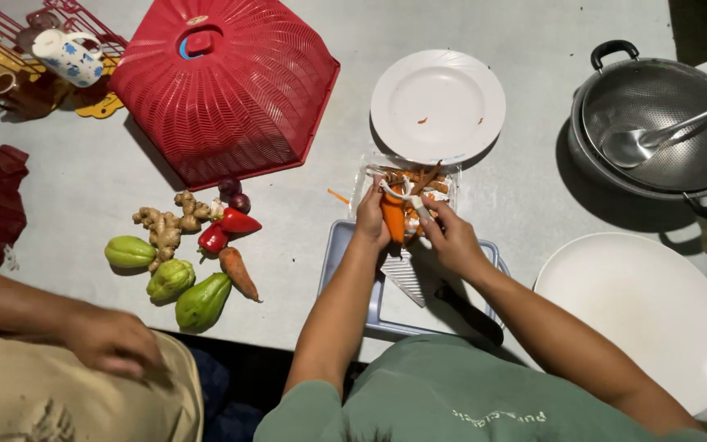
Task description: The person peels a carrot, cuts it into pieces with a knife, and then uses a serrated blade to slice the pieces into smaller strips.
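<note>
Nearest the camera is the person's green shirt (452,401), both forearms reaching out over a grey cutting board (353,270) on the desk (525,188). The left hand (371,219) is clamped around an upright carrot (393,219), held above a clear tray of peelings (443,182). The right hand (450,237) is closed on a white peeler (407,199), its blade touching the carrot's top. Peeling looks to be in hand; a further stroke would call for turning the carrot to unpeeled skin. A knife (439,290) lies on the board, a white plate (438,106) beyond. Another person's hand (112,340) rests at the left.
</note>
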